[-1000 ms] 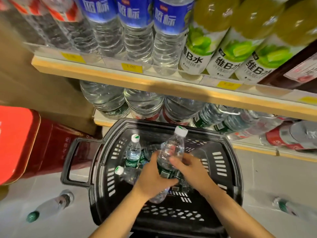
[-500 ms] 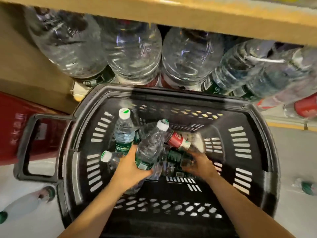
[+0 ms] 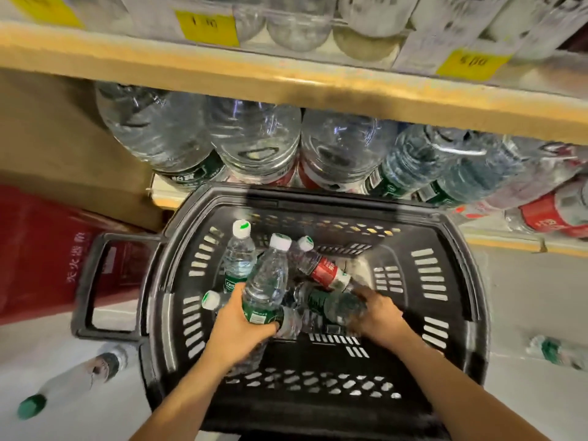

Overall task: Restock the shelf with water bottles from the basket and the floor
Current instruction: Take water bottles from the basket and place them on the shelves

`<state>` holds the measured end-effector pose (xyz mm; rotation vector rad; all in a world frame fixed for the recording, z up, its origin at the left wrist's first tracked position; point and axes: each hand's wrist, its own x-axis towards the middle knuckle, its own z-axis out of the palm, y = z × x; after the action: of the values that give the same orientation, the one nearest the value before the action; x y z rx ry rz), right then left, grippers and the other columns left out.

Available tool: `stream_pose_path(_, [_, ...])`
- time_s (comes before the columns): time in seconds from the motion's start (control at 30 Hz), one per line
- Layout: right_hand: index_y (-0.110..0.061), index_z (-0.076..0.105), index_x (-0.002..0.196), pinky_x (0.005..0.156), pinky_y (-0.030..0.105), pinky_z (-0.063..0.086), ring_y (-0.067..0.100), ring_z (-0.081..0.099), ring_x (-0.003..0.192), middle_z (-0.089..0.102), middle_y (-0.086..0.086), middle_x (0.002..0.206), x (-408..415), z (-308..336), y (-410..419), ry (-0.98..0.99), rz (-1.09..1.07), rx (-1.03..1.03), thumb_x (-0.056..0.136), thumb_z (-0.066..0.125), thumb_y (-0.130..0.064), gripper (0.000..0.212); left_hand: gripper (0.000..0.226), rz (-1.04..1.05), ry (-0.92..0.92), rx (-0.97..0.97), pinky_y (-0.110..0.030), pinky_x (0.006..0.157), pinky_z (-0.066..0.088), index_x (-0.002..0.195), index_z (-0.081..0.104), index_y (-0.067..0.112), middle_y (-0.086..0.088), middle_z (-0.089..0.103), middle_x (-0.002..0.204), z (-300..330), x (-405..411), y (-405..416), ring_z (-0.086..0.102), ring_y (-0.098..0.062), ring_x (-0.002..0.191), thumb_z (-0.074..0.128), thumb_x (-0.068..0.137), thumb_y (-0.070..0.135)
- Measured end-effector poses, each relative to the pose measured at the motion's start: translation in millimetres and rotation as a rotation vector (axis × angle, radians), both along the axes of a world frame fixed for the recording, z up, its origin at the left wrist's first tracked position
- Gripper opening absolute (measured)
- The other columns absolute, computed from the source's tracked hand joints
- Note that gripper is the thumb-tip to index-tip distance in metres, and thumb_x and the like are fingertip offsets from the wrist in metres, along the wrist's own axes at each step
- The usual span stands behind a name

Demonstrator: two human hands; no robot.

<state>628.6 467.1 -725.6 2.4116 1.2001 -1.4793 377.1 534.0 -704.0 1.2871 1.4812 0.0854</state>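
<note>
Being gripped inside the basket (image 3: 451, 281): green-label bottle (image 3: 265, 291), left hand (image 3: 241, 329) fingers curled round it; dark bottle (image 3: 337, 305) is being clasped by right hand (image 3: 377, 316).

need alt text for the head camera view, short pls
Two hands reach into a black basket of small water bottles: the left hand grips a green-labelled bottle, the right hand grasps another lying bottle. Large water bottles fill the shelf beyond; two bottles lie on the floor.
</note>
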Motion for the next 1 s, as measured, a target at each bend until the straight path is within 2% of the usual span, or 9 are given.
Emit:
stream_pose_path(0.1, [-0.019, 0.054, 0.119, 0.056, 0.006, 0.043, 0.011, 0.058, 0.075, 0.063, -0.002, 0.099, -13.1, -1.7, 11.8, 0.004, -0.138, 0.205, 0.073, 0.075, -0.019, 0.050, 0.061, 0.006, 0.023, 0.003, -0.007, 0.067, 0.043, 0.096, 0.044, 0.039, 0.012, 0.066, 0.096, -2.8, -7.7, 4.1, 0.061, 0.003, 0.088, 0.084, 0.060, 0.012])
stream_pose_path(0.27, [-0.015, 0.053, 0.123, 0.088, 0.021, 0.043, 0.011, 0.057, 0.102, 0.060, -0.006, 0.109, -49.0, -32.1, 36.7, 0.171, -0.280, 0.411, 0.070, 0.079, -0.028, 0.061, 0.057, 0.065, 0.018, 0.037, -0.007, 0.061, 0.043, 0.099, 0.048, 0.033, 0.011, 0.066, 0.089, -16.6, -15.2, 12.0, 0.061, 0.005, 0.079, 0.084, 0.061, 0.011])
stream_pose_path(0.43, [-0.008, 0.046, 0.126, 0.076, 0.006, 0.032, 0.008, 0.049, 0.101, 0.055, -0.002, 0.108, -73.2, -61.5, 45.1, 0.229, -0.326, 0.409, 0.069, 0.080, -0.015, 0.067, 0.063, 0.165, -0.043, 0.024, -0.018, 0.073, 0.048, 0.108, 0.052, 0.030, 0.011, 0.068, 0.096, -25.4, -20.3, 11.3, 0.064, 0.001, 0.086, 0.085, 0.057, 0.015])
stream_pose_path(0.6, [-0.002, 0.046, 0.124, 0.074, 0.005, 0.032, 0.009, 0.050, 0.101, 0.052, -0.004, 0.105, -71.3, -54.2, 52.8, 0.252, -0.312, 0.413, 0.066, 0.081, -0.006, 0.067, 0.064, 0.224, -0.098, 0.010, -0.006, 0.065, 0.045, 0.108, 0.050, 0.031, 0.015, 0.066, 0.096, -14.3, -16.6, 14.9, 0.061, 0.008, 0.086, 0.086, 0.059, 0.011])
stream_pose_path(0.7, [-0.009, 0.047, 0.122, 0.073, 0.006, 0.037, 0.012, 0.056, 0.099, 0.057, -0.005, 0.103, -64.9, -24.0, 49.4, 0.262, -0.320, 0.400, 0.066, 0.082, -0.011, 0.067, 0.065, 0.256, -0.093, -0.014, -0.003, 0.065, 0.044, 0.109, 0.049, 0.031, 0.014, 0.065, 0.099, 4.1, -20.1, 14.7, 0.062, 0.004, 0.091, 0.087, 0.060, 0.012])
stream_pose_path(0.77, [-0.012, 0.048, 0.122, 0.083, 0.016, 0.044, 0.014, 0.059, 0.099, 0.062, -0.004, 0.105, -56.5, 8.0, 45.6, 0.257, -0.310, 0.413, 0.064, 0.084, -0.014, 0.069, 0.075, 0.250, -0.095, -0.020, -0.009, 0.078, 0.044, 0.121, 0.046, 0.029, 0.010, 0.063, 0.114, 29.1, -21.2, 16.8, 0.060, -0.007, 0.105, 0.088, 0.060, 0.017])
stream_pose_path(0.83, [-0.020, 0.051, 0.117, 0.089, 0.027, 0.049, 0.009, 0.063, 0.096, 0.067, -0.005, 0.103, -50.0, 56.0, 47.3, 0.279, -0.295, 0.409, 0.062, 0.085, -0.016, 0.065, 0.092, 0.280, -0.114, -0.037, -0.017, 0.091, 0.037, 0.139, 0.032, 0.019, 0.005, 0.048, 0.134, 69.8, -18.1, 22.1, 0.046, -0.012, 0.123, 0.086, 0.065, 0.015])
stream_pose_path(0.93, [-0.028, 0.049, 0.107, 0.079, 0.008, 0.045, -0.013, 0.060, 0.080, 0.063, -0.014, 0.094, -48.7, 150.4, 58.8, 0.324, -0.246, 0.431, 0.064, 0.083, -0.012, 0.058, 0.089, 0.285, -0.159, 0.067, -0.016, 0.093, 0.034, 0.142, 0.028, 0.011, 0.002, 0.039, 0.141, 150.2, -13.4, 35.2, 0.040, -0.010, 0.123, 0.081, 0.070, 0.010])
stream_pose_path(1.0, [-0.025, 0.046, 0.114, 0.081, 0.018, 0.043, -0.005, 0.058, 0.084, 0.061, -0.009, 0.099, -49.3, 208.5, 67.0, 0.331, -0.231, 0.439, 0.067, 0.082, -0.015, 0.060, 0.091, 0.261, -0.163, 0.183, -0.019, 0.097, 0.033, 0.144, 0.024, 0.020, 0.014, 0.037, 0.136, 201.3, -11.1, 44.6, 0.037, -0.005, 0.123, 0.080, 0.072, 0.016])
